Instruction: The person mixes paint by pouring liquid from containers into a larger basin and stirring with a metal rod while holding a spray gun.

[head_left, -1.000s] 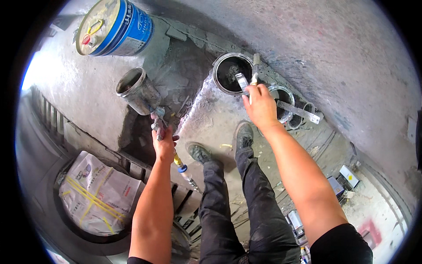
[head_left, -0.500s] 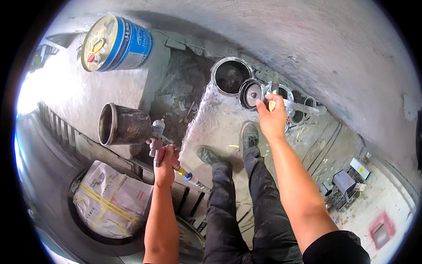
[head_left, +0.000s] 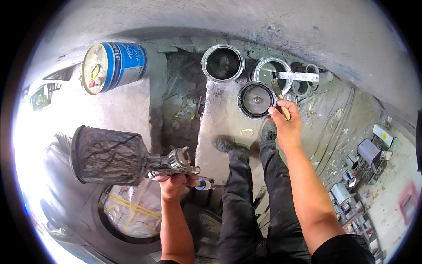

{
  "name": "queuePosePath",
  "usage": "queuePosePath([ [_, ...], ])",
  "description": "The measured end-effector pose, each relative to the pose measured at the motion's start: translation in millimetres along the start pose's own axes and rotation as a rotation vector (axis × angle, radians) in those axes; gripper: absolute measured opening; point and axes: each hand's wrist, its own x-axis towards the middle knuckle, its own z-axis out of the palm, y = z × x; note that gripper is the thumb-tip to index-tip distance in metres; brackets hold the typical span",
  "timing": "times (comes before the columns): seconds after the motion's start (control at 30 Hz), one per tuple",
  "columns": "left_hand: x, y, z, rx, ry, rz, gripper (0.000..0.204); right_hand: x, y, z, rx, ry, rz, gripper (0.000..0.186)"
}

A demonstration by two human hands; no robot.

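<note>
My left hand (head_left: 172, 185) grips a grimy spray gun (head_left: 178, 160), whose dirty cup (head_left: 110, 156) is tipped sideways toward the left; a hose connector (head_left: 203, 185) hangs beneath. In my right hand (head_left: 288, 127) are a round dark-rimmed lid (head_left: 257, 99), held by its right edge, and a wooden-handled brush (head_left: 285, 112) with bristles pointing up. Above the lid stand an open can with dark contents (head_left: 205, 64) and another can (head_left: 271, 61) with a flat pale stick (head_left: 303, 76) across it.
A blue and cream drum (head_left: 132, 61) stands upper left by a broken dark gap (head_left: 180, 92). A car body (head_left: 70, 207) with a taped, wrapped round item (head_left: 132, 207) is lower left. Stacked tins and tools (head_left: 369, 152) lie right, beside a wall (head_left: 360, 39).
My left hand has swung the spray cup from upright to horizontal and lowered it in view. My right hand has turned the lid face up, away from the left can's mouth.
</note>
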Motion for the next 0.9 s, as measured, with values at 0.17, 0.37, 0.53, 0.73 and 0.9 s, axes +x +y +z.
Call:
queuePosePath([
  [0.17, 2.2, 4.9, 2.5, -0.171, -0.180, 0.057, 0.044, -6.5, -9.2, -12.0, 0.023, -0.070, -0.031, 0.027],
  [0.37, 6.5, 10.0, 16.3, -0.181, -0.138, 0.079, 0.049, -0.9, -18.7, -24.6, -0.093, -0.100, -0.064, 0.026],
  [0.53, 10.7, 0.8, 27.9, 0.077, 0.009, 0.128, 0.016, 2.8, -17.4, -26.8, 0.061, -0.124, -0.077, 0.027],
  [0.73, 26.3, -23.4, 34.5, 0.585, 0.186, 0.042, 0.019, 8.4, -13.2, -32.4, 0.097, -0.094, -0.041, 0.025],
  [0.9, 41.8, -53.4, 30.6, 0.742, 0.221, 0.207, 0.015, 13.0, -6.3, -36.3, 0.064, -0.035, 0.004, 0.024],
])
